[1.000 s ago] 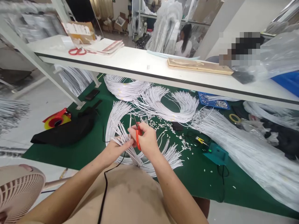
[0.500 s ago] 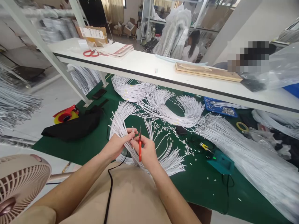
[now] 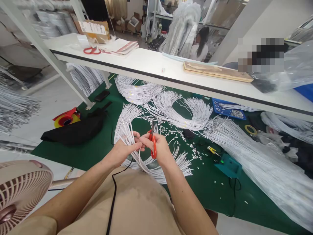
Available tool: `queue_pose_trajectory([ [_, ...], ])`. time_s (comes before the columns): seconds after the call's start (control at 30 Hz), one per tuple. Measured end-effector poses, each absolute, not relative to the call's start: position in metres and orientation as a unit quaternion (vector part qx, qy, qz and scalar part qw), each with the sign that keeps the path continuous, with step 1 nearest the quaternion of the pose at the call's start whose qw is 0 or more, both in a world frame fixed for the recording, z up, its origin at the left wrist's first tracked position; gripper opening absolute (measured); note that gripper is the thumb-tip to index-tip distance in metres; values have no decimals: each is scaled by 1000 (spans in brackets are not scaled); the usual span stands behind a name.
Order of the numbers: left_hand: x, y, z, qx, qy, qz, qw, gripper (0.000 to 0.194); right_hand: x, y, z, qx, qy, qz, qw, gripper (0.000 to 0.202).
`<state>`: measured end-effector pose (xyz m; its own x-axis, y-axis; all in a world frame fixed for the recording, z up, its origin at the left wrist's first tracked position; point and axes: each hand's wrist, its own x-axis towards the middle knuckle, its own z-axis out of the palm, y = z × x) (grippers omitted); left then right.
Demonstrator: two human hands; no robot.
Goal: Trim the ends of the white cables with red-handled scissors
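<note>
The left hand (image 3: 123, 150) grips a bunch of white wires (image 3: 127, 138), ends toward eleven o'clock; the right hand (image 3: 160, 147) is closed around scissors (image 3: 154, 148), blades toward twelve. The hands meet over the green tabletop (image 3: 193, 192); whether the right also pinches a wire, I cannot tell. From there, small bits (image 3: 163, 126) lie scattered at two o'clock, a blue tray (image 3: 217, 108) farther out that way, a teal box (image 3: 226, 168) at three, a tape dispenser (image 3: 73, 114) at ten, a black bag (image 3: 75, 130) at nine.

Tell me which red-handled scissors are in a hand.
The scissors in the right hand, beside the white cables; the other pair lies on the white shelf.
</note>
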<state>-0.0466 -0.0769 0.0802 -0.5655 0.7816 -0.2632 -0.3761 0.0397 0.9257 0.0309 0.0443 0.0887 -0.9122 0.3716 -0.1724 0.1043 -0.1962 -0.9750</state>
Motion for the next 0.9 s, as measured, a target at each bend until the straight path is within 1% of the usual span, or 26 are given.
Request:
queue_pose_trajectory([
  [0.1, -47, -79, 79, 163, 592, 678, 404, 29, 34, 41, 87, -221, -680, 685, 141, 23],
  [0.17, -48, -80, 77, 142, 595, 689, 389, 31, 39, 43, 85, -241, -747, 600, 156, 22],
  [0.27, -49, -82, 74, 117, 603, 689, 384, 33, 46, 49, 81, -268, -859, 419, 122, 20],
  [0.33, -50, -82, 73, 115, 610, 682, 386, 32, 50, 50, 78, -267, -900, 335, 81, 21],
  [0.5, -48, -82, 76, 133, 635, 664, 372, 30, 53, 46, 79, -245, -932, 267, 22, 29],
  [0.67, -47, -82, 78, 169, 660, 645, 346, 25, 54, 44, 84, -237, -951, 199, 3, 32],
  [0.83, -49, -84, 76, 184, 676, 632, 331, 25, 53, 41, 90, -245, -958, 146, -31, 31],
  [0.9, -49, -83, 75, 177, 676, 636, 327, 25, 53, 40, 91, -243, -960, 134, -32, 33],
])
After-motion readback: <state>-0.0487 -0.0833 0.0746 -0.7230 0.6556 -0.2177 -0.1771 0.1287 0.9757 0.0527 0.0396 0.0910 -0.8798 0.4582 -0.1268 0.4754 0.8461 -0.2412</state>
